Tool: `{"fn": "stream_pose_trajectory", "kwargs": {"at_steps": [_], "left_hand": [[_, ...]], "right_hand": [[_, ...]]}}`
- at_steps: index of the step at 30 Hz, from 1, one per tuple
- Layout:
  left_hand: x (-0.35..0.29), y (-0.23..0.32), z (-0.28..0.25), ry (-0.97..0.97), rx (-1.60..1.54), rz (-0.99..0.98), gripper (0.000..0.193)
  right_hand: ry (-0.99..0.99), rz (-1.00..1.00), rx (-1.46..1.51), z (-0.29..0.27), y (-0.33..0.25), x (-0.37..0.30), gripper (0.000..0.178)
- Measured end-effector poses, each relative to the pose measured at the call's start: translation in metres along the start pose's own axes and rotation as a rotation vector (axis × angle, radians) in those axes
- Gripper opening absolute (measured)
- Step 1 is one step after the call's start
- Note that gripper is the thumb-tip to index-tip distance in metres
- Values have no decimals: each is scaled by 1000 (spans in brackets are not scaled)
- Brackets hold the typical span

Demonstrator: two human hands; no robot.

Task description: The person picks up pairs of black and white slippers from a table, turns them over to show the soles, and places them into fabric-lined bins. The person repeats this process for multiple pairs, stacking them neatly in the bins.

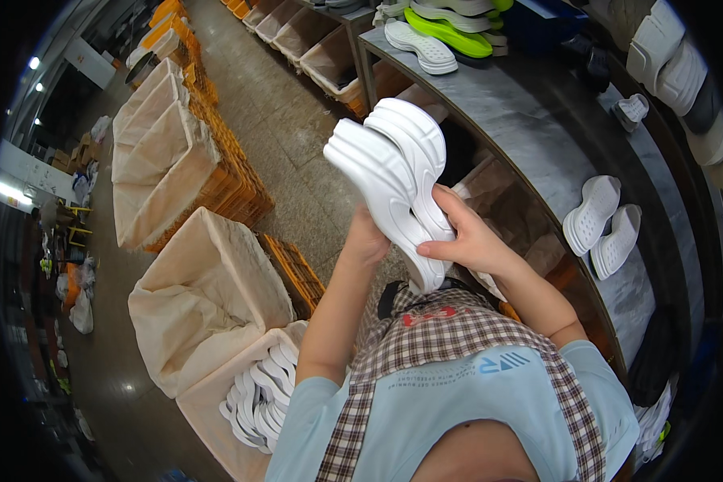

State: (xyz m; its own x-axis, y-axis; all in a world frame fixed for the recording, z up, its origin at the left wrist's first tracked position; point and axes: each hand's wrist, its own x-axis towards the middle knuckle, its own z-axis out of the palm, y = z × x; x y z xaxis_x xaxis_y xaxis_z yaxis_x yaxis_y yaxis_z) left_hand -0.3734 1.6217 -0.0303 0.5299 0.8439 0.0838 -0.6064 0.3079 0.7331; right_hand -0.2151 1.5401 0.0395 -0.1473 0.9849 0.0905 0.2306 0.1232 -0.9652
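Observation:
Two white foam shoe soles, a nearer one (pixel 369 165) and a farther one (pixel 416 132), are held side by side in front of my body, their sidewalls showing. My right hand (pixel 475 238) grips them from the right, thumb across the near end and index finger along the farther sole. My left hand (pixel 369 239) is closed on the nearer sole from the left; most of its fingers are hidden behind it. To my lower left, a cloth-lined basket (pixel 205 418) contains several white soles (pixel 263 395).
On the right, a curved grey worktable (pixel 530 128) carries a pair of white soles (pixel 593 215) and a stack of white and lime-green soles (pixel 458 32). Cloth-lined orange crates (pixel 233 173) line the left. More lined bins (pixel 317 52) stand beyond the table.

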Motion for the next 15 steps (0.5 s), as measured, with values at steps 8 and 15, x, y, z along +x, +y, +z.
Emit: {"fn": "stream_pose_trajectory", "kwargs": {"at_steps": [8,15], "left_hand": [[-5,15,18,99,-221,-265,40],[-6,-2,14,156,-52,-28,38]], "right_hand": [[-22,-216,-157,-37,28,17,45],[3,40,547,-8,46,4,49]]}}
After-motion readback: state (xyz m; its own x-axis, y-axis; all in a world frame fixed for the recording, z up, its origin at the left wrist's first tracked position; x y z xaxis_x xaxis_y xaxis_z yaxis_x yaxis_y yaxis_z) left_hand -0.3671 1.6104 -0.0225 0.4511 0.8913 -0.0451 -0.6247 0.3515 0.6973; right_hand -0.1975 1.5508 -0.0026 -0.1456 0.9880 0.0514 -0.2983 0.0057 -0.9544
